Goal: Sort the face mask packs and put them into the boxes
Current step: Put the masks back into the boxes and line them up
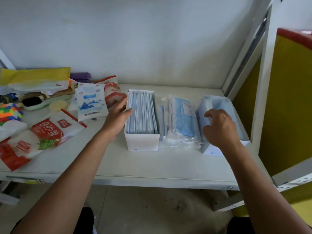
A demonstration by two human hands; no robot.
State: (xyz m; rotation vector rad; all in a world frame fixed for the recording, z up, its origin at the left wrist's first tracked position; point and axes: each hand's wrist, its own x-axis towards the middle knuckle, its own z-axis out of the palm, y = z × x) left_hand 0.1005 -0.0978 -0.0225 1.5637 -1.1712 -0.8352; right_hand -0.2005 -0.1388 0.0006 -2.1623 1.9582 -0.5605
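Two white boxes stand on the white table. The left box (141, 142) is packed full of upright blue mask packs. The right box (211, 150) holds blue mask packs too, partly hidden by my hand. Between the boxes lies a loose pile of clear-wrapped blue mask packs (181, 119). My left hand (118, 117) rests against the left wall of the left box, fingers fairly straight, thumb on the rim. Inside the right box, my right hand (219, 127) reaches down with curled fingers touching the packs; whether it grips one is unclear.
Clutter fills the table's left side: red-and-white sugar bags (49, 130), a white-blue packet (91, 102), a colourful cube (10, 112), a yellow bag (35, 75). A wall stands behind and a yellow panel (287, 98) at the right. The table's front edge (152, 181) runs below the boxes.
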